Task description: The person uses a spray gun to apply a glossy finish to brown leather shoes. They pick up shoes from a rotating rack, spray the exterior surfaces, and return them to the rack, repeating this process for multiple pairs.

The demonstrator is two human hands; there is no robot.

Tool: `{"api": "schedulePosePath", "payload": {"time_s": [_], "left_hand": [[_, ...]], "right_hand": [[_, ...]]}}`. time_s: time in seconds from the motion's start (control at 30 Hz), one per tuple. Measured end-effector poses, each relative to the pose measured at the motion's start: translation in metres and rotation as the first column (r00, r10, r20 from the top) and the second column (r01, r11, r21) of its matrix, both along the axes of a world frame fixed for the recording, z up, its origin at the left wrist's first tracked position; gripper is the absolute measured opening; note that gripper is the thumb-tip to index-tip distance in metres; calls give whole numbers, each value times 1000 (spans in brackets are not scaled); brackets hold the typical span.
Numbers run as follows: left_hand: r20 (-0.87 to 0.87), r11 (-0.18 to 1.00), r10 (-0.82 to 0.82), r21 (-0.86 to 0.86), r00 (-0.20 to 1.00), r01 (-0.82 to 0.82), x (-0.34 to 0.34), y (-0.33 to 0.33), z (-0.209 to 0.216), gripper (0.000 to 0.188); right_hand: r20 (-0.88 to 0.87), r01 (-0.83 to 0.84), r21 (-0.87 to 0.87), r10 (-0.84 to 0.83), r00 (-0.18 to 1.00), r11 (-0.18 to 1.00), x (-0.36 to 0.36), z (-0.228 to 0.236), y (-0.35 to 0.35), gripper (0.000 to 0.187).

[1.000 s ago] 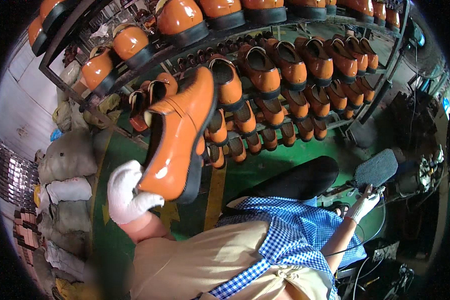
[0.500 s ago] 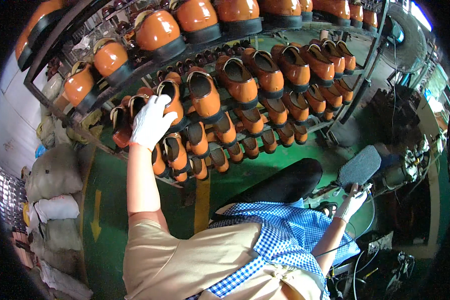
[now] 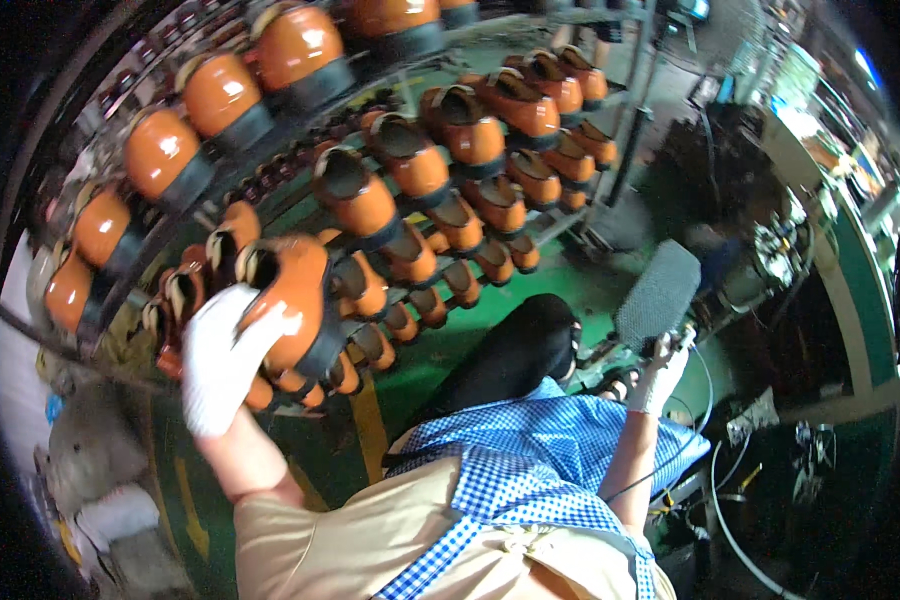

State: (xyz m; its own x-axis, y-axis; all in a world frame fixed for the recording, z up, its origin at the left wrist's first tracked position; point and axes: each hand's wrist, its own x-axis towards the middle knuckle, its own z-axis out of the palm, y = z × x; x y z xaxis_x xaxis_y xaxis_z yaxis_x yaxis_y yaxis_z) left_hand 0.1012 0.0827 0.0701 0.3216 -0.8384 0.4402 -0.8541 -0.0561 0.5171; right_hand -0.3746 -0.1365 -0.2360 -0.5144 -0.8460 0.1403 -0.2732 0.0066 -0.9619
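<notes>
A glossy orange-brown clog with a black sole is in my left hand, which wears a white glove and has its fingers around the shoe's side. The clog is lifted in front of the rack's shelves, partly hiding other clogs. On the right, my white-gloved right hand is closed on a small metal hose-fed tool, its exact kind unclear. A thin hose trails down from it. Directly beyond those fingers is a grey textured oval pad; whether I touch it cannot be made out.
A dark metal rack carries several rows of orange-brown clogs. Machinery and a workbench edge stand at the right. Stuffed sacks line the left. Yellow markings run over the green floor.
My left hand has taken a clog off the rack and drawn it nearer. The view has turned, so the rack's right end appears farther left. My right hand keeps its grip.
</notes>
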Motion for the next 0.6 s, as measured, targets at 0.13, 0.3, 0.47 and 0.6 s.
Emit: {"api": "schedulePosePath", "payload": {"time_s": [0.13, 0.3, 0.47, 0.6], "left_hand": [[283, 895, -87, -398, 955, 200, 2, 56, -13, 48], [52, 863, -395, -321, 917, 390, -82, -30, -11, 45], [-130, 595, -792, 52, 596, 802, -180, -173, -19, 17], [83, 434, -896, -29, 435, 900, -249, -251, -88, 18]], "right_hand": [[180, 9, -91, 8, 984, 996, -3, 4, 7, 53], [306, -6, -103, 37, 951, 995, 3, 3, 11, 65], [360, -110, -25, 111, 926, 994, 20, 26, 12, 60], [22, -1, 63, -1, 1000, 998, 24, 12, 12, 64]]}}
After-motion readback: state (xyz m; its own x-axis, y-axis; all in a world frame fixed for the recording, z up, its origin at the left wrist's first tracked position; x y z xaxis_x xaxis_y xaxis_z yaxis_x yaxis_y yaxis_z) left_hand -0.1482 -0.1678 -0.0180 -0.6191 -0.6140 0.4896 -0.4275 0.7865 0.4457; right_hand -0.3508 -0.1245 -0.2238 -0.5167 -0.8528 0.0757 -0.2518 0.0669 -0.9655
